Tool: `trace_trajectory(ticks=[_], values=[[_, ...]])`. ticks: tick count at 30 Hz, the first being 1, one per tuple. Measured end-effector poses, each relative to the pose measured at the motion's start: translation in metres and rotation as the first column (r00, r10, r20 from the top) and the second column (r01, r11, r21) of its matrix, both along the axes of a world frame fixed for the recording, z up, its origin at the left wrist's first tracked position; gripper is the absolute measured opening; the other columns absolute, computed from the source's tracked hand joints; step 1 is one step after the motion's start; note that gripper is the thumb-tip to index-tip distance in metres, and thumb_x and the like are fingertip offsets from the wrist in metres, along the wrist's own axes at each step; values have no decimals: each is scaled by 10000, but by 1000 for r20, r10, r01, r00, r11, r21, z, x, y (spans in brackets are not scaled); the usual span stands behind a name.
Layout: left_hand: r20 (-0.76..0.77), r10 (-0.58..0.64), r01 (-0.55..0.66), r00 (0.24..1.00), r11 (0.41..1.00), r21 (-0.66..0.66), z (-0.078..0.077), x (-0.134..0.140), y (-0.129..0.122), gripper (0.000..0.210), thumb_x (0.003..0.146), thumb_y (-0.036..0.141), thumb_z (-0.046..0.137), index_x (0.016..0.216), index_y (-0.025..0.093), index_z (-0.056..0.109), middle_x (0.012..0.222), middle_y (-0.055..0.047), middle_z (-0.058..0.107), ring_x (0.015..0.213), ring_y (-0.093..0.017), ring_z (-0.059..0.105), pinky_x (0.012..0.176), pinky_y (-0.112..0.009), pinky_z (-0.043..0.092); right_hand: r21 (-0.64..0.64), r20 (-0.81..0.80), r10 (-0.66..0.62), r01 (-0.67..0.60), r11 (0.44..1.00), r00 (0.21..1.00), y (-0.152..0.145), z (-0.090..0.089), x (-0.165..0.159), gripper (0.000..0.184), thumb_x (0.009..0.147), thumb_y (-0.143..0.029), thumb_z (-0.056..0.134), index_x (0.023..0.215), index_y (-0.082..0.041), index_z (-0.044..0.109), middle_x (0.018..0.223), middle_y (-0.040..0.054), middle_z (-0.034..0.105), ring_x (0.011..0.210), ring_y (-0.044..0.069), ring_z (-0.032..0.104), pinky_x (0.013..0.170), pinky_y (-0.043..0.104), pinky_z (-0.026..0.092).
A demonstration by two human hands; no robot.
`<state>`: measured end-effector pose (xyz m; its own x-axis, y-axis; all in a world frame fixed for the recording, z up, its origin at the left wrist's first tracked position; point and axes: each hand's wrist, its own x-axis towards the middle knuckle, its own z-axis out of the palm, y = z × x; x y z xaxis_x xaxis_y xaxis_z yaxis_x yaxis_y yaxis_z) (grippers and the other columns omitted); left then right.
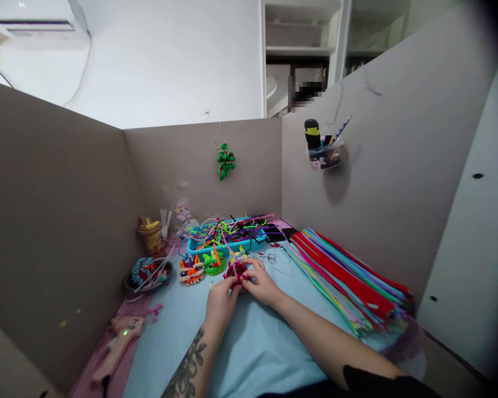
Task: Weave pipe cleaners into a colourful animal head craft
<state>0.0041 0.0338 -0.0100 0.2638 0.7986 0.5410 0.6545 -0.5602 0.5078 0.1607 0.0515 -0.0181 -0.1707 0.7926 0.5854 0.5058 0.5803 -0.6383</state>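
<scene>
A light blue cloth (269, 342), creased toward the near edge, covers most of the tabletop, with a pink cloth (87, 367) showing along its left side. Toward the back sits a turquoise plastic basket (245, 245); just in front of it rest an orange-and-cream pipe-cleaner piece (192, 271) and a green one, side by side. Scissors (271, 258) lie near the basket's right end. A long bundle of pipe cleaners (344, 282) (red the boldest among them) stretches down the right. At left stand a gold-lidded jar (153, 240) and a dark bowl (153, 288), with a pink glue gun (118, 345) lying nearer.
</scene>
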Motion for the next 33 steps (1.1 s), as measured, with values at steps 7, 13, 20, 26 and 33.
trace_trajectory(ticks=[7,13,20,26,33], values=[[11,34,-35,999,998,44,-7,-2,6,193,802,222,514,907,180,669,879,-73,709,802,-208,650,744,-333,503,-91,-115,37,-48,995,993,4,-5,-1,93,738,-126,568,688,-183,622,1107,74,503,1094,206,486,971,382,372],[-73,24,-16,997,994,107,-7,1,5,207,814,217,502,913,193,682,901,-71,712,821,-212,651,760,-342,502,-49,-196,75,-86,995,978,5,-6,-3,91,740,-138,579,664,-184,600,1034,59,513,1026,191,527,938,358,414],[-124,38,-25,992,995,99,-6,4,4,208,810,214,501,850,197,704,824,-70,720,744,-196,657,695,-299,496,-30,-220,21,-28,999,975,6,-10,-5,97,708,-105,535,674,-194,547,1016,61,509,1010,198,530,903,365,431],[-177,42,-24,983,994,103,-7,7,1,225,818,193,477,831,197,701,794,-62,716,722,-185,656,663,-273,483,144,-140,-77,97,985,987,-3,-2,-5,161,676,-66,515,736,-203,575,1170,81,481,1156,244,429,980,437,343],[-192,95,-65,977,985,157,-8,10,-2,235,816,186,469,841,198,703,789,-66,717,721,-183,654,666,-268,478,197,-10,-201,199,960,980,-3,1,-7,243,674,-74,541,744,-241,702,1348,17,412,1287,303,231,1044,526,210]])
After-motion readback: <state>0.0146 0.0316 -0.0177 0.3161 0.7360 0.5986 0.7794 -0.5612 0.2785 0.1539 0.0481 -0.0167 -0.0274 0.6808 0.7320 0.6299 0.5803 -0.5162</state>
